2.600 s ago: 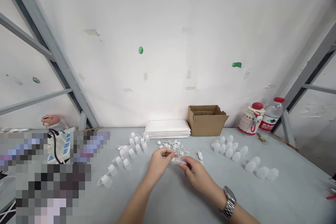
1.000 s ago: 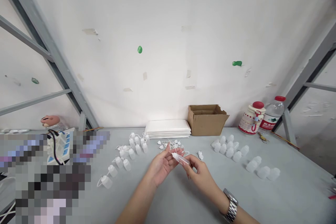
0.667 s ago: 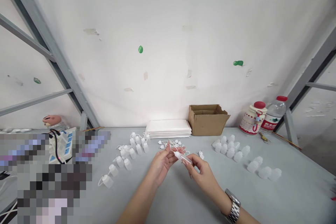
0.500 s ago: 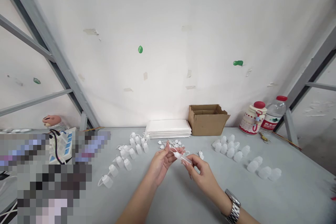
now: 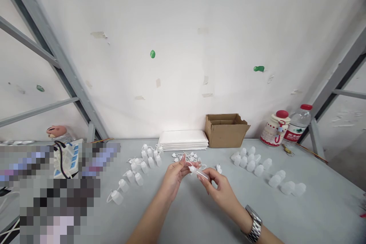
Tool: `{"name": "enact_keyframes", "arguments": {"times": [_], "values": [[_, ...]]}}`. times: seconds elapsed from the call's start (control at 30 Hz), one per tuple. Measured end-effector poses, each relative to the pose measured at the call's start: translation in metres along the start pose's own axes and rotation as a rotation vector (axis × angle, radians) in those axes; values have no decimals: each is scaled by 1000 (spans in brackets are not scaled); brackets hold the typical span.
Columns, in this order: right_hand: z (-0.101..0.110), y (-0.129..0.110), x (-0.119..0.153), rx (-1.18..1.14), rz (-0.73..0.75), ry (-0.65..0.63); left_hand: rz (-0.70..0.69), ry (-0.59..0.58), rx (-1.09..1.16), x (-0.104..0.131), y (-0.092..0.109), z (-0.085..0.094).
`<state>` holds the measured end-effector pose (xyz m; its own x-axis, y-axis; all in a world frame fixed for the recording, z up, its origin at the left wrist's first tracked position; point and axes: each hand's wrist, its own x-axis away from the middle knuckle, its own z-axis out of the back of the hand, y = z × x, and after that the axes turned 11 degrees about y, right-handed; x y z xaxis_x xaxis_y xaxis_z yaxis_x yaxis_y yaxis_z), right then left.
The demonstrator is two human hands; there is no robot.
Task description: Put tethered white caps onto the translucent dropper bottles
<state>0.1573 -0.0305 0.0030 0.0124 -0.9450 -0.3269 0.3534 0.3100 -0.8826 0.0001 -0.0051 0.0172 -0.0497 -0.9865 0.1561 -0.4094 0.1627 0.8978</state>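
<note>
Carefully, the right hand [image 5: 215, 183] holds one small clear bottle [image 5: 202, 174], and its thumb and fingers are closed on the bottle's body. The bottle is tilted, with its white top [image 5: 193, 169] pointing toward ten o'clock, to the left hand [image 5: 174, 177]. A thin white strap [image 5: 187, 163] runs from this top to the left hand. The left thumb is raised near the other fingers, which lie behind the top; whether they pinch the strap, one cannot tell.

The small bottle is over the middle of the grey table [image 5: 183, 217]. Just beyond it, at about eleven to twelve o'clock, lies a loose pile of white caps [image 5: 192, 156] with straps, partly hidden by the hands. At one o'clock from the bottle, near it, are a few small white pieces [image 5: 219, 168]. At nine o'clock, a group of capped bottles [image 5: 138, 178] stands in uneven rows, and at about three o'clock there is a group of pale bottles [image 5: 251, 165].

Farther away, by the wall [image 5: 177, 95], a stack of flat white boxes [image 5: 183, 140] is at eleven o'clock, and an open cardboard box [image 5: 225, 136] at one o'clock. At about two o'clock stand a red-topped jar [image 5: 275, 131] and a water bottle [image 5: 297, 126]. The right wrist wears a metal watch [image 5: 253, 224].
</note>
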Motion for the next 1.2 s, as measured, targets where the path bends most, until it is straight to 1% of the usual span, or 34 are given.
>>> {"name": "enact_keyframes", "arguments": {"times": [0.2,0.53,0.67,0.73,0.87,0.93,1.0,1.1,1.2], "values": [[0,3,0,22,17,2,-34,21,-50,1,-1,-1],[-3,4,1,1,-4,-16,-9,-3,-80,1,-5,0],[-1,1,0,-29,-14,-1,9,-5,-21,0,-5,0],[0,0,0,-47,-21,9,18,33,43,-2,-5,1],[0,3,-1,-88,-57,31,108,210,167,-6,-3,7],[-1,6,-1,-105,-83,50,159,275,201,-8,0,9],[-2,8,-1,-121,-112,66,174,298,223,-9,2,11],[-3,8,-2,-150,-145,79,151,296,224,-8,5,10],[-3,7,-1,-182,-163,83,75,266,159,-5,6,8]]}}
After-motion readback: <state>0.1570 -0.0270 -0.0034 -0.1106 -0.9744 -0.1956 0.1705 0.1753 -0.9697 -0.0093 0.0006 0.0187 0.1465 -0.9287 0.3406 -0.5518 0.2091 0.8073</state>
